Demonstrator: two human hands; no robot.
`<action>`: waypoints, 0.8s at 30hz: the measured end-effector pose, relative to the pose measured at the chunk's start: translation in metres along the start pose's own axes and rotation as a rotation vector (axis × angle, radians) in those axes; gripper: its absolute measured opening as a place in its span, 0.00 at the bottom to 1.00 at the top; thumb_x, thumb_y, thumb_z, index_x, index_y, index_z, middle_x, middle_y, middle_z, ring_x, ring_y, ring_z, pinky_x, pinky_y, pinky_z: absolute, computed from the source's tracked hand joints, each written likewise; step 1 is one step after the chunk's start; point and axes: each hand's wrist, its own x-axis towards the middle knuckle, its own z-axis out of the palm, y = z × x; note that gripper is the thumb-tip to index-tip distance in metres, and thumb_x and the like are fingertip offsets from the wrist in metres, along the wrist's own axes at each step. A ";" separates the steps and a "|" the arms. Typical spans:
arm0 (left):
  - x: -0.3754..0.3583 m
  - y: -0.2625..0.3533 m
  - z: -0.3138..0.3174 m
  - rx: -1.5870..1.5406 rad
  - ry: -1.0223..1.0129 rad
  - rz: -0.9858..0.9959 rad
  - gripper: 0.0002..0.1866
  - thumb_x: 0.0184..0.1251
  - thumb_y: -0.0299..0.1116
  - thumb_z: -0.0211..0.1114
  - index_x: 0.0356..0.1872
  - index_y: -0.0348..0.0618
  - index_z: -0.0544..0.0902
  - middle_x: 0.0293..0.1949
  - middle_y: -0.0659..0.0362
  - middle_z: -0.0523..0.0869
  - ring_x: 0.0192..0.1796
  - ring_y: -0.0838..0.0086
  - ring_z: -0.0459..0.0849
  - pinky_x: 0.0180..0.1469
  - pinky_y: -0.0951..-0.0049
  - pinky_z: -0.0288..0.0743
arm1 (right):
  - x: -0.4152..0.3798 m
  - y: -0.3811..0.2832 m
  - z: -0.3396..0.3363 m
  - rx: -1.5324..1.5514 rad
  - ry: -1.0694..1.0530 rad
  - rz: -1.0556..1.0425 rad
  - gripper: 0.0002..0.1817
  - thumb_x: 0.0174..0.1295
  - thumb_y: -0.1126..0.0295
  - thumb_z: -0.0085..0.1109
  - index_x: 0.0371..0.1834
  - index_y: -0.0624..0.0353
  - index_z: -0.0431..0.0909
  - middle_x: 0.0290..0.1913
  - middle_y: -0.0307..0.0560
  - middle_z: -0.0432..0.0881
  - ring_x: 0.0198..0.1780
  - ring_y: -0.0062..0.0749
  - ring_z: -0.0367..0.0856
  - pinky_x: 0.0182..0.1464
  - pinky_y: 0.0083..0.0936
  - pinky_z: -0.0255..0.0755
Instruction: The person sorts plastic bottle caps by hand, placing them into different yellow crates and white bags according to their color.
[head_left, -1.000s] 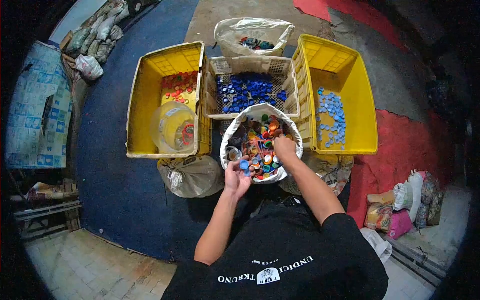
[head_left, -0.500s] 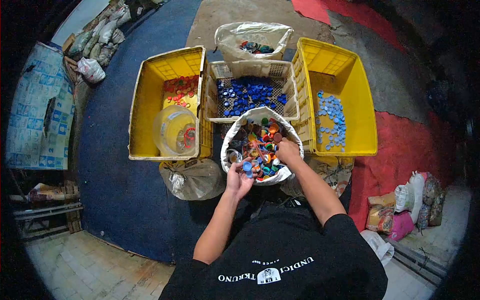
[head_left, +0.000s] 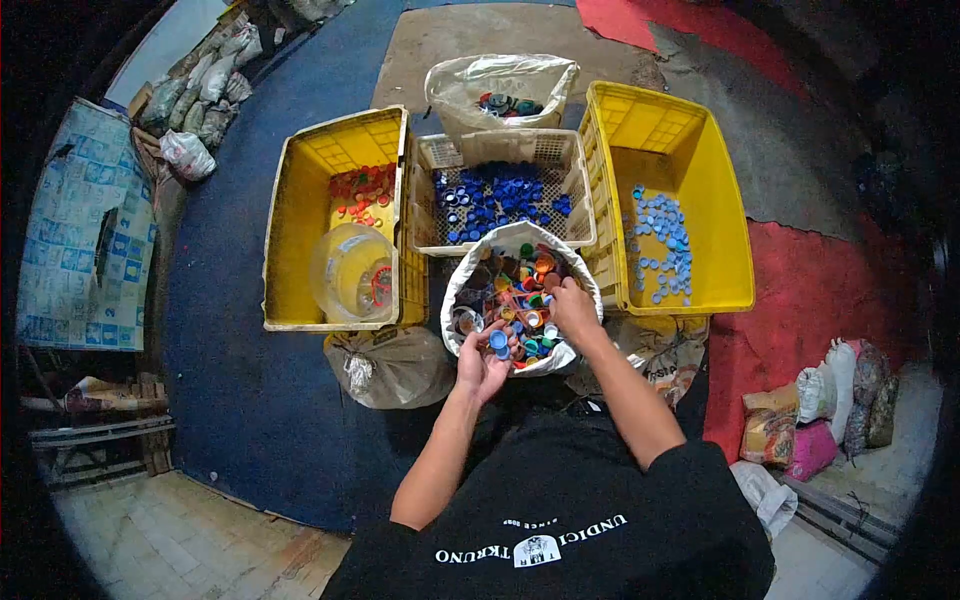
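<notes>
A white sack [head_left: 452, 300] full of mixed-colour bottle caps stands open right in front of me. My left hand [head_left: 484, 366], palm up at its near left rim, holds light blue caps [head_left: 500, 341]. Over the right part of the sack is my right hand [head_left: 573, 308], fingers pinched and pointing down at the caps; what they grip, if anything, is too small to make out. Behind the sack, a white crate [head_left: 427, 151] holds dark blue caps [head_left: 500, 195]. Red caps [head_left: 362, 190] and a clear round tub [head_left: 350, 272] lie in the left yellow crate [head_left: 290, 225].
The right yellow crate [head_left: 725, 220] contains light blue caps [head_left: 662, 235]. Another white sack [head_left: 470, 88] with dark caps stands at the back. A tied sack [head_left: 395, 368] sits below the left crate. Filled bags [head_left: 812, 450] are piled at the far right.
The view has shifted slightly. My right hand has moved a little down and left over the sack. My left hand stays near the rim with light blue caps.
</notes>
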 end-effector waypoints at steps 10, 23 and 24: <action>0.060 -0.061 0.037 0.124 -0.012 -0.206 0.14 0.71 0.37 0.49 0.47 0.39 0.77 0.45 0.51 0.83 0.48 0.62 0.82 0.56 0.61 0.79 | -0.091 -0.004 -0.064 0.768 0.085 0.063 0.20 0.60 0.68 0.59 0.56 0.61 0.79 0.43 0.56 0.86 0.38 0.40 0.86 0.43 0.32 0.78; 0.086 -0.123 0.133 0.584 -0.203 -0.124 0.26 0.69 0.52 0.57 0.59 0.43 0.73 0.51 0.59 0.80 0.54 0.68 0.79 0.61 0.67 0.70 | -0.125 0.059 -0.099 1.461 0.532 0.534 0.13 0.66 0.71 0.58 0.53 0.57 0.73 0.37 0.36 0.74 0.28 0.16 0.73 0.24 0.16 0.67; 0.080 -0.116 0.109 0.598 -0.180 -0.138 0.25 0.70 0.48 0.57 0.59 0.42 0.73 0.52 0.58 0.80 0.53 0.68 0.80 0.60 0.68 0.71 | -0.124 0.056 -0.091 1.465 0.514 0.531 0.13 0.66 0.71 0.58 0.53 0.57 0.73 0.37 0.36 0.74 0.28 0.16 0.73 0.24 0.16 0.67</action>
